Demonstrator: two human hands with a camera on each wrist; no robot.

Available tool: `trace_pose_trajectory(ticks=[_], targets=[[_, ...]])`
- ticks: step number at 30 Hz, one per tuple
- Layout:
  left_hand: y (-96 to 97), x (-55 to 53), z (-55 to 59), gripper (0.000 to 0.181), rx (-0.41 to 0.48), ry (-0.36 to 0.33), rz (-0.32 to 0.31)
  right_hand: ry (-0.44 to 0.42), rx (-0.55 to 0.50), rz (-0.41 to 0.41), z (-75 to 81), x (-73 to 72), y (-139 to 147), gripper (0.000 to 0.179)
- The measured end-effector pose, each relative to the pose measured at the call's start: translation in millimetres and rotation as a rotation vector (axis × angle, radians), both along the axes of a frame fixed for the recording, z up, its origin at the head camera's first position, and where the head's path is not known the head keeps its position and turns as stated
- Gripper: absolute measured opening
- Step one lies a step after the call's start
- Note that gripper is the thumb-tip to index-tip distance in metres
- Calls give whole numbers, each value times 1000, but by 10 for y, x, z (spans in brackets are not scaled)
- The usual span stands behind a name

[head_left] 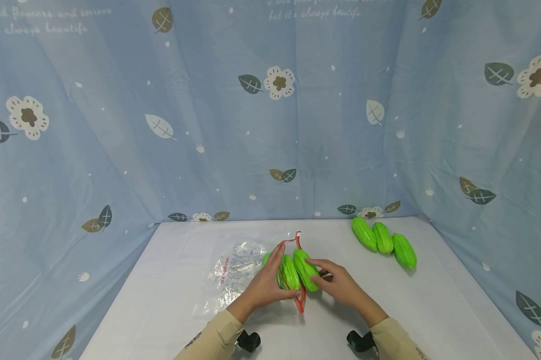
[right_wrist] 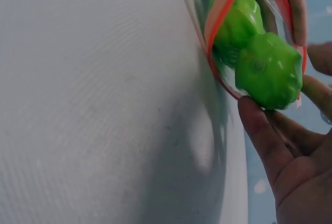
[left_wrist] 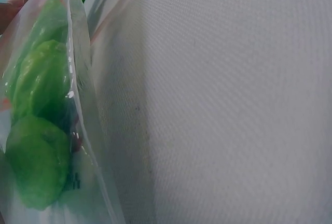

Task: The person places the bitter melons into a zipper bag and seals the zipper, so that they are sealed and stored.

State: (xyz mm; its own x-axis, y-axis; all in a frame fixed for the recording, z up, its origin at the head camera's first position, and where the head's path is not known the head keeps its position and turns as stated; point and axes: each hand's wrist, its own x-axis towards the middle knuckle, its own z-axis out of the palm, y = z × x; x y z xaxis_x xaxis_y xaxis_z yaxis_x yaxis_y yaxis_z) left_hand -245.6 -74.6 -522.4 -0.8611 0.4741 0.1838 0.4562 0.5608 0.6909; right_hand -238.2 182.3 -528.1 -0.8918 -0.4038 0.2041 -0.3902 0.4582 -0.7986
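A clear plastic zip bag (head_left: 225, 270) with a red-edged mouth lies on the table, its mouth facing right. My left hand (head_left: 265, 285) holds the bag at the mouth, thumb and fingers spread apart along the rim. Green ridged gourds (head_left: 290, 272) show inside, one behind another, also through the film in the left wrist view (left_wrist: 39, 162). Between its thumb and fingers, my right hand (head_left: 340, 285) pinches another green ridged gourd (head_left: 305, 270) at the mouth. In the right wrist view, that gourd (right_wrist: 270, 71) sits partly within the red rim (right_wrist: 223, 14).
Three more green gourds (head_left: 383, 237) lie side by side at the table's back right. Black rounded objects (head_left: 249, 341) show beside each sleeve at the front. A blue patterned curtain (head_left: 270, 125) hangs behind and on both sides of the white table (head_left: 158, 280).
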Motion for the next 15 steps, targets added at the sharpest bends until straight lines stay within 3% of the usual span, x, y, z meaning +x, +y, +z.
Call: trace_pose_trajectory(ticks=[10,15], targets=[[5,5,5,125,12,-5,10,-95,-15,-18,-6,-6,23,47],[22,3,1,125,18,6,9,-99,-40,-4,-21,-24,21,49]])
